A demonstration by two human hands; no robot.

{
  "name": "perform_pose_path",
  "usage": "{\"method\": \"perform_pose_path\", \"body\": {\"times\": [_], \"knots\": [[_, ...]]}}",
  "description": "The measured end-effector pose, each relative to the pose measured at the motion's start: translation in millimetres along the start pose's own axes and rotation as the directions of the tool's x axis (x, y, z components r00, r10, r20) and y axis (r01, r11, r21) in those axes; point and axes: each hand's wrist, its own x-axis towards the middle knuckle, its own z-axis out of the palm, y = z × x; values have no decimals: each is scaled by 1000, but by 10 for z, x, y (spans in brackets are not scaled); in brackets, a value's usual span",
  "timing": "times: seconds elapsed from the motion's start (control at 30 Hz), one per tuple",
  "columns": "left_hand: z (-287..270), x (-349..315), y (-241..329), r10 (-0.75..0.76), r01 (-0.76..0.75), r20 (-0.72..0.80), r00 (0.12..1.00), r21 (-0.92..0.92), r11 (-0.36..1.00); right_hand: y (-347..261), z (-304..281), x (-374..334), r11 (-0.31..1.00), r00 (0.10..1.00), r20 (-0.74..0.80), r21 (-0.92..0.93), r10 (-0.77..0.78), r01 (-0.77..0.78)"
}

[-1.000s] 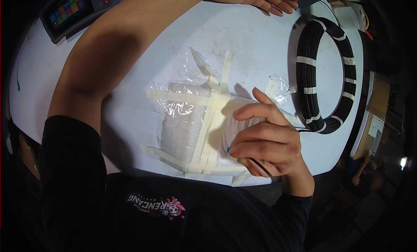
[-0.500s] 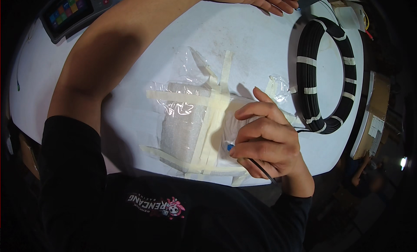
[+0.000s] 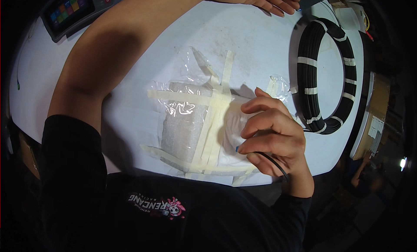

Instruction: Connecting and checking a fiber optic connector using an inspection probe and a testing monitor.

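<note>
My right hand (image 3: pixel 278 137) pinches a black cable (image 3: pixel 273 159) close to its end, where a small blue tip (image 3: pixel 237 149) shows past the fingertips. It hovers over a white packed bundle (image 3: pixel 234 126) taped down to the table. Beside that lies a greyish foam-wrapped pad (image 3: pixel 182 132), held by strips of cream masking tape (image 3: pixel 209 134) with clear plastic film (image 3: pixel 191 63) around it. At the far edge, my left hand (image 3: pixel 260 1) has its fingers stretched out, holding nothing visible; part of it is cut off by the picture's top.
A large coil of black cable (image 3: pixel 307 71), bound with white tape bands, lies on the right of the white table (image 3: pixel 143 121). A handheld device with a lit screen (image 3: pixel 67 13) sits far left. Cardboard (image 3: pixel 378 108) stands beyond the right edge; another person's arm (image 3: pixel 358 174) shows dimly there.
My right hand has shifted a little to the right with the cable, and the blue tip shows less. My left hand has hardly moved.
</note>
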Motion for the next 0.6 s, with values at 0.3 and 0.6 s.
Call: {"method": "perform_pose_path", "body": {"times": [0.3,0.6], "knots": [[5,8,-6,-6,6,-7,1000,1,1000,11,-40,-7,999,1000,0,27,-26,26],[-2,-1,-3,-2,2,-14,1000,14,1000,85,-111,-46,997,999,-14,67,-37,38]]}}
